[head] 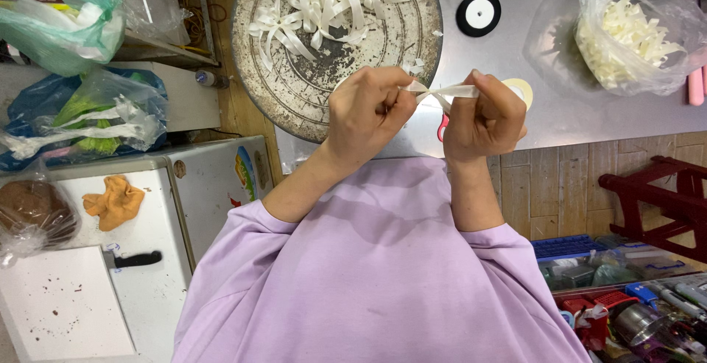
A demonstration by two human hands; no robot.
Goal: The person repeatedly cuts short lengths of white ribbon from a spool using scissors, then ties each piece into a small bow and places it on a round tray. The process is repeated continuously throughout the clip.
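My left hand (366, 113) and my right hand (482, 116) are raised together over the front edge of a steel table (574, 109). Both pinch a short strip of white ribbon (445, 93), which is folded between the fingertips. Just behind the hands lies a round, worn metal tray (294, 90) with several finished white ribbon bows (324, 2) piled on it. A red scissors handle (442, 127) shows under my right hand, and a pale tape roll (521, 87) peeks out behind it.
A black spool of white ribbon (478, 13) and a clear bag of ribbon pieces (633, 35) sit on the table. At left are a white cabinet (158, 289) with a black-handled knife (136, 260), an orange cloth (114, 201) and plastic bags. A dark red stool (663, 201) stands at right.
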